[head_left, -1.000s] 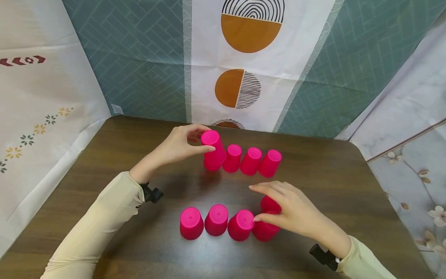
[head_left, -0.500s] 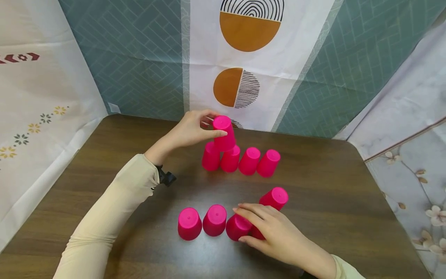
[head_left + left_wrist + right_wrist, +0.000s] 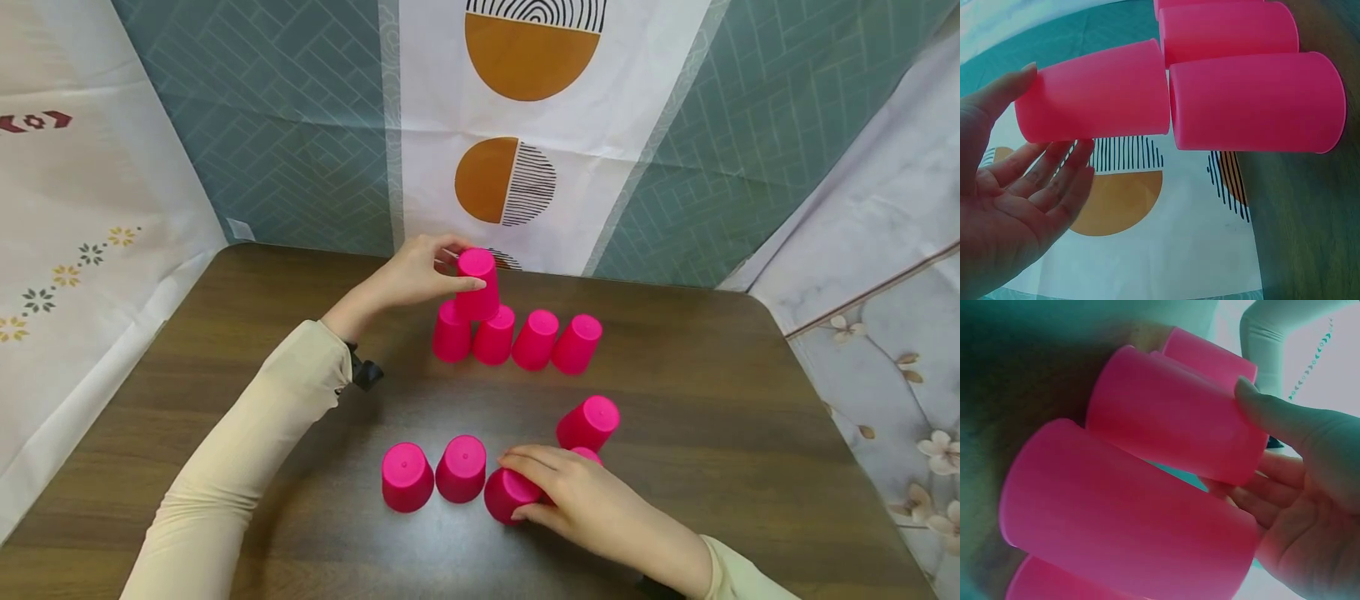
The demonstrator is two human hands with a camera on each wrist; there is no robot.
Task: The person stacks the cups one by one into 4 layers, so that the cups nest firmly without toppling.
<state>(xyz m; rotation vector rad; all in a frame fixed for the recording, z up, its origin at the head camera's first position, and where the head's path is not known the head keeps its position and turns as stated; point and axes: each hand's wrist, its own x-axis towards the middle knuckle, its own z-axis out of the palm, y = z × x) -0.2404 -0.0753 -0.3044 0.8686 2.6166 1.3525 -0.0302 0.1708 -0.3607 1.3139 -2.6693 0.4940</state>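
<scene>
Pink, smooth plastic tapered cup (image 3: 477,283), upturned, is pinched by the left hand (image 3: 408,279) atop the far row; the right hand (image 3: 581,500) grips another glossy pink cup (image 3: 510,493) on the wood-grain table (image 3: 712,417).

Pink cup (image 3: 477,283) inverted atop 2 back-row cups, another inverted pink cup (image 3: 510,493) in front row

We reach our left arm forward, sleeve to the wrist, and our left hand (image 3: 408,279) pinches between thumb and curled fingers. Our right hand (image 3: 581,500) lies low and near, fingers curled in a loose grip, thumb pressed inward.
</scene>
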